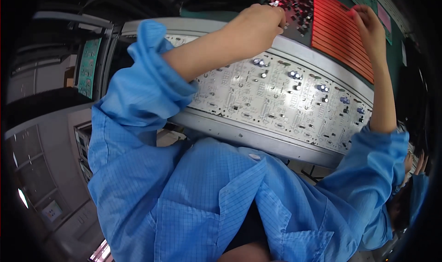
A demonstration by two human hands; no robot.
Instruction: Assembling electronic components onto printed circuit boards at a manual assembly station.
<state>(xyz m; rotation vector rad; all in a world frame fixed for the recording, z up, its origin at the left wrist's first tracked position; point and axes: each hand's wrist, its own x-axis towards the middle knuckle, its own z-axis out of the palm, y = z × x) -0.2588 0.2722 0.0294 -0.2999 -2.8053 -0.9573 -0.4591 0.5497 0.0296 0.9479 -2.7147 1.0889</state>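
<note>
My left hand [261, 26] is at the left edge of a loose pile of small black components [299, 6]. Its fingers are bent and closed together, and whatever may be between them is hidden. A bright, shiny bit shows just beyond the knuckles. Over the right side of a red-orange ribbed tray [338, 32], my right hand [371, 26] holds thumb and fingertips pinched together. Reddish light falls on the fingertips, and I cannot make out what they grip. Below both hands lies a long pale circuit board panel [258, 94] with small capacitors standing in it.
The panel sits between grey metal rails [248, 132] running across in front of me. A green circuit board [88, 68] stands in a frame at the left. More boards [384, 18] lie at the far right. Another person's hand [420, 163] shows at the right edge.
</note>
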